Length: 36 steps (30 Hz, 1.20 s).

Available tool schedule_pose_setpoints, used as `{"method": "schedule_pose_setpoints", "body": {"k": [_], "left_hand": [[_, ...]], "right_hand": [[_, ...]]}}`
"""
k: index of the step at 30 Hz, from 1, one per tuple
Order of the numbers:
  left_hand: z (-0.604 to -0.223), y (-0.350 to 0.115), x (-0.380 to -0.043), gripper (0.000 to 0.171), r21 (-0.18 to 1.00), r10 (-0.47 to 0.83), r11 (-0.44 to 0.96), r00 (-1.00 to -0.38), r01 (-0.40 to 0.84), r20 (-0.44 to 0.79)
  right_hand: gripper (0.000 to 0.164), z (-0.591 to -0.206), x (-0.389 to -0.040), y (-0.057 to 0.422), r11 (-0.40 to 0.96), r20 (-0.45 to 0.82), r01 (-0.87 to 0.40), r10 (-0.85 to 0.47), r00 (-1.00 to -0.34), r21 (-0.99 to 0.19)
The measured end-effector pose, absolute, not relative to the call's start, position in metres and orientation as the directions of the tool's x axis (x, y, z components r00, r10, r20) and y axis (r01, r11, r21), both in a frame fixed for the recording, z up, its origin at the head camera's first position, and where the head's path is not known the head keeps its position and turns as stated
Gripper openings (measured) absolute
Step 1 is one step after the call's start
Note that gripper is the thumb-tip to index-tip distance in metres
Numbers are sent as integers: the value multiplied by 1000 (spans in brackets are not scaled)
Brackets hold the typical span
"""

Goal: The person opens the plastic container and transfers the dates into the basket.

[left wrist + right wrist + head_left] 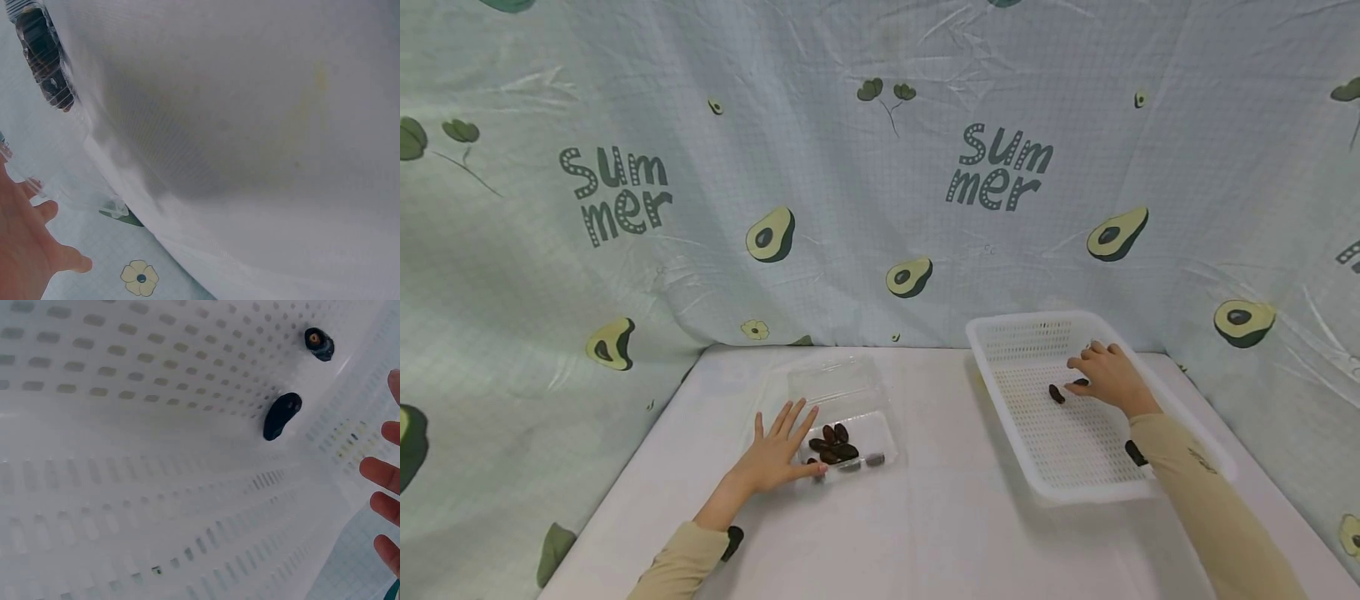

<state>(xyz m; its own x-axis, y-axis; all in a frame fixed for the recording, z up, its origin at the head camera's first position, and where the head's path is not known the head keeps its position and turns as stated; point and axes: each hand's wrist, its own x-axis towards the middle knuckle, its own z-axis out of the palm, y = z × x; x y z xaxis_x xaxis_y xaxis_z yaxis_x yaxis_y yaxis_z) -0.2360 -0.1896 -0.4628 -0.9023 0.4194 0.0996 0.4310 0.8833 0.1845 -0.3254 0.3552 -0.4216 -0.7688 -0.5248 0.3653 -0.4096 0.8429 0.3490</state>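
Note:
In the head view my left hand spreads its fingers at the left side of a clear plastic clamshell box, thumb at its near edge. Several dark brown dates lie in the box, whose lid is folded back. My right hand hovers inside a white perforated basket, fingers apart and slightly bent. Near its thumb and fingertips are two dates, one date in plain sight and another date partly covered. The right wrist view shows both dates apart from the fingers.
The white tabletop stretches between box and basket. Behind it hangs a pale curtain printed with avocados and lettering, which also runs along both sides.

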Motion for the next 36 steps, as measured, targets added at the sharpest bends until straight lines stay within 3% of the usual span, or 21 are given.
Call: {"method": "schedule_pose_setpoints", "body": {"k": [6,14,36], "left_hand": [[-463,-190,-237,92,181,428,878,-896,443,116],[-464,-191,-236,91,179,430,876,-893,449,134],[-460,-190,-235,91,191,426,878,-898,439,106]], "right_hand": [[26,-409,-323,337,816,467,-487,-577,-670,310],[18,-386,-308,301,801,448,-550,-591,-670,234],[20,-342,-257,209,694,552,-693,-661,-508,193]]}}
